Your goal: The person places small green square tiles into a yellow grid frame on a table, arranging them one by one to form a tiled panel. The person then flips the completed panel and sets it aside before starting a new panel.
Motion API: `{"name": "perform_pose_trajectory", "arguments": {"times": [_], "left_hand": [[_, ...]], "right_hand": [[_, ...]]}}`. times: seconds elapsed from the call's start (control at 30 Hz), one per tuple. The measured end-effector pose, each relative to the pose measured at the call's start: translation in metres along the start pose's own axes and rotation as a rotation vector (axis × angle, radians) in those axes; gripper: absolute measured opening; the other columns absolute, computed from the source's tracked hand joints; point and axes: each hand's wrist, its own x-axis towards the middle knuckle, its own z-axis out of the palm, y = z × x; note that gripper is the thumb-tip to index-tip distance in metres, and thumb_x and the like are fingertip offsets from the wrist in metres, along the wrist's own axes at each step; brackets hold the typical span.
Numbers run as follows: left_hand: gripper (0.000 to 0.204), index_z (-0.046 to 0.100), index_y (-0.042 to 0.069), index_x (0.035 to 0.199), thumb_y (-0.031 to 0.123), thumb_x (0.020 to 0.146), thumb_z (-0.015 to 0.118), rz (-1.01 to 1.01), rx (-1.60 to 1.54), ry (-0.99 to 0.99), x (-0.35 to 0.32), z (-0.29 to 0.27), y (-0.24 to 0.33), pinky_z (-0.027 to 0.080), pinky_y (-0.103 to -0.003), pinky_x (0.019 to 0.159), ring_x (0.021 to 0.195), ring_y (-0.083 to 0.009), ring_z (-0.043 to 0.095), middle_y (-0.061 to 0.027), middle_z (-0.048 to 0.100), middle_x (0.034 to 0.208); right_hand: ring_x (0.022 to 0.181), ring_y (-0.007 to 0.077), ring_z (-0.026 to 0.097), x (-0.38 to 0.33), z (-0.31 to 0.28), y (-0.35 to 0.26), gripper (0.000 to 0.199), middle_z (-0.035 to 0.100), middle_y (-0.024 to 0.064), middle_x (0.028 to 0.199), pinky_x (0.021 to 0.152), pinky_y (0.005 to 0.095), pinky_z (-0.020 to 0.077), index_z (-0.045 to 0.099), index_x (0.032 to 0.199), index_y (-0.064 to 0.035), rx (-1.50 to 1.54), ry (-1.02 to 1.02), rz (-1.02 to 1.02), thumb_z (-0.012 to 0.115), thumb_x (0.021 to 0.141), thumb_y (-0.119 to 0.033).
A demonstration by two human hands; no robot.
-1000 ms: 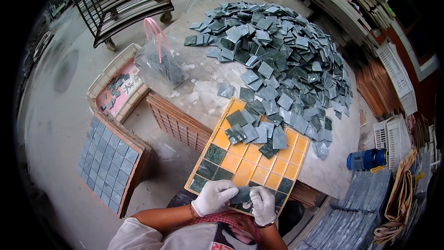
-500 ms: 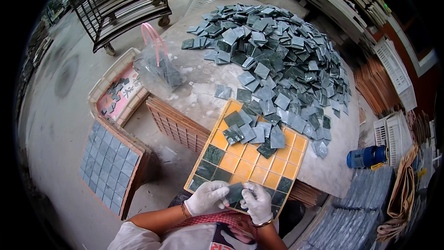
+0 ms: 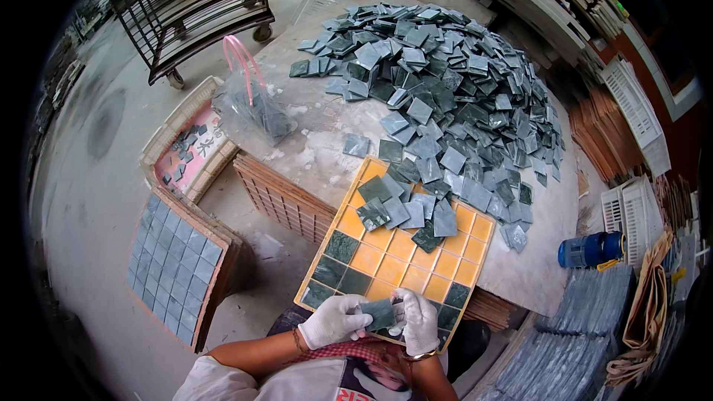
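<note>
Both my hands wear white gloves and meet low over the near edge of a yellow gridded tray [image 3: 368,261]. A dark green square stone tile [image 3: 380,315] is pinched between thumb and fingers of my left hand [image 3: 332,322]. At the tile's right edge, the fingers of my right hand [image 3: 418,322] are closed against it; their tips are partly hidden. Dark green tiles [image 3: 329,272] fill grid cells along the tray's left, near and right sides. Loose tiles [image 3: 397,212] lie over its far part, while several middle cells show bare yellow.
Beyond the tray rises a big heap of stone tiles [image 3: 453,82] on a pale table [image 3: 327,126]. To the left stand a tile-filled panel [image 3: 172,263], brown gridded boards [image 3: 278,197], a basket [image 3: 178,100] and a plastic bag [image 3: 256,108]. A blue bottle [image 3: 590,251] and stacked tile sheets [image 3: 579,319] are at right.
The tile between my hands has turned and shifted slightly right and down. My left thumb now lies across its left side, and my right fingers have changed position at its right edge.
</note>
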Motion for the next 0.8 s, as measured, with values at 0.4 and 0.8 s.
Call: {"name": "perform_pose_trajectory", "arguments": {"times": [0.4,0.8], "left_hand": [[0.026,0.052,0.005,0.11,0.022,0.092,0.058,0.781,-0.631,0.737,-0.038,-0.24,0.129,0.049,-0.022,0.063,0.073,-0.0108,0.058,-0.0035,0.059,0.091],[0.066,0.047,0.007,0.124,0.031,0.07,0.075,0.597,1.422,0.734,0.1,-0.022,0.081,0.05,-0.043,0.077,0.095,-0.0349,0.059,-0.0151,0.057,0.112]], "right_hand": [[0.056,0.0088,0.053,0.003,-0.04,-0.002,0.02,0.059,0.0103,0.075,0.046,0.0188,0.0406,0.058,0.106,0.002,0.02,0.032,-0.008,0.054,0.09,-0.01],[0.102,0.0345,0.057,0.099,-0.019,-0.035,0.066,0.055,0.0137,0.121,0.081,0.0423,0.0491,0.048,0.125,-0.0093,-1.142,0.433,-0.529,0.077,0.07,-0.032]]}}
